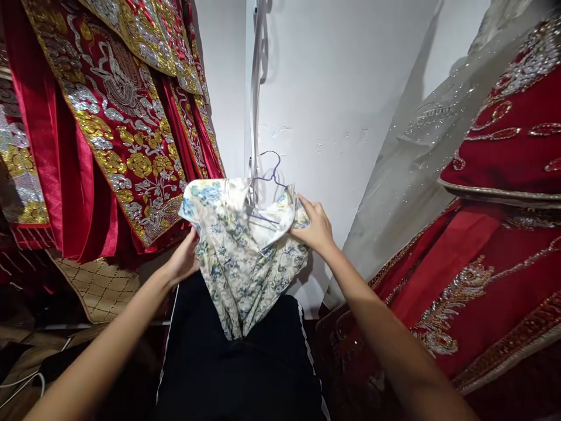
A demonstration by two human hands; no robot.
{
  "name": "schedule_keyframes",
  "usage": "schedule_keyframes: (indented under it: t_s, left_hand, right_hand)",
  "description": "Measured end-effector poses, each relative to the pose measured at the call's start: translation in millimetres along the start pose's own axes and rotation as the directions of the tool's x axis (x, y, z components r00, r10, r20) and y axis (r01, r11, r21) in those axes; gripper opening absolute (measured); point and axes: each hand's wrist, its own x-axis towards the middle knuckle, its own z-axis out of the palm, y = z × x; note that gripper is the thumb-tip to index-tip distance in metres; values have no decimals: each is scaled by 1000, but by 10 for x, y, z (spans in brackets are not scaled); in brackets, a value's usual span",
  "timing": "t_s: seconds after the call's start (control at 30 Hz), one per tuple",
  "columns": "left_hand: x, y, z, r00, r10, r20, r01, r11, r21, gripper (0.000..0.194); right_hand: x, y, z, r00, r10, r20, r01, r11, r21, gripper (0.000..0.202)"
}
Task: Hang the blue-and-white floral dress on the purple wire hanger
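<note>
A cream floral blouse (245, 251) with blue and green print hangs in front of me on a thin purple hanger (275, 175). The hanger's hook shows above the neckline, and part of its bar is visible inside the collar opening. My right hand (316, 225) is closed on the blouse's right shoulder, beside the collar, with the thumb along the top edge. At the opposite side, my left hand (184, 257) grips the sleeve edge from below; most of its fingers are hidden behind the cloth. The blouse narrows to a gathered hem over my dark lap.
Red gowns with gold and silver embroidery (123, 117) hang at the left. On the right are a beaded red gown (482, 245) and sheer sparkling white fabric (394, 158). A white vertical rail (255, 88) runs up the pale wall. A white cable (21, 383) lies lower left.
</note>
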Motion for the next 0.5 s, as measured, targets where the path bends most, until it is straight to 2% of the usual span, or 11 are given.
schedule_keyframes:
  t_s: [0.07,0.1,0.17,0.27,0.37,0.4,0.43,0.47,0.5]
  left_hand:
    - [-56,-292,-20,991,-127,39,130,988,-88,73]
    - [-75,-435,4,988,-154,27,156,982,-110,72]
    - [-106,-705,90,990,-127,-67,121,989,-82,64]
    - [-184,-1057,212,974,-23,-223,16,999,-33,58]
    - [-326,-1342,252,945,-27,-325,-7,995,-103,56]
    - [-379,-1417,251,935,-46,-350,4,993,-119,58]
    - [-429,-1481,247,925,-63,-376,19,993,-119,61]
    - [-472,-1531,243,915,-73,-398,33,994,-107,63]
    - [-506,-1569,242,908,-76,-411,44,995,-86,66]
  right_hand:
    - [142,-89,-44,999,2,40,0,999,-34,91]
    - [199,-162,-49,998,-21,56,23,999,-43,92]
    - [253,-321,-55,994,-82,76,86,995,-54,94]
    - [149,-499,-130,974,-189,128,191,982,-6,91]
    - [-123,-567,-241,953,-274,126,245,947,207,67]
    - [-237,-577,-249,966,-248,75,216,931,293,55]
    - [-360,-587,-229,986,-168,1,155,912,379,43]
    - [-491,-600,-176,997,-41,-69,69,884,463,32]
    - [-629,-618,-89,987,113,-111,-35,837,546,26]
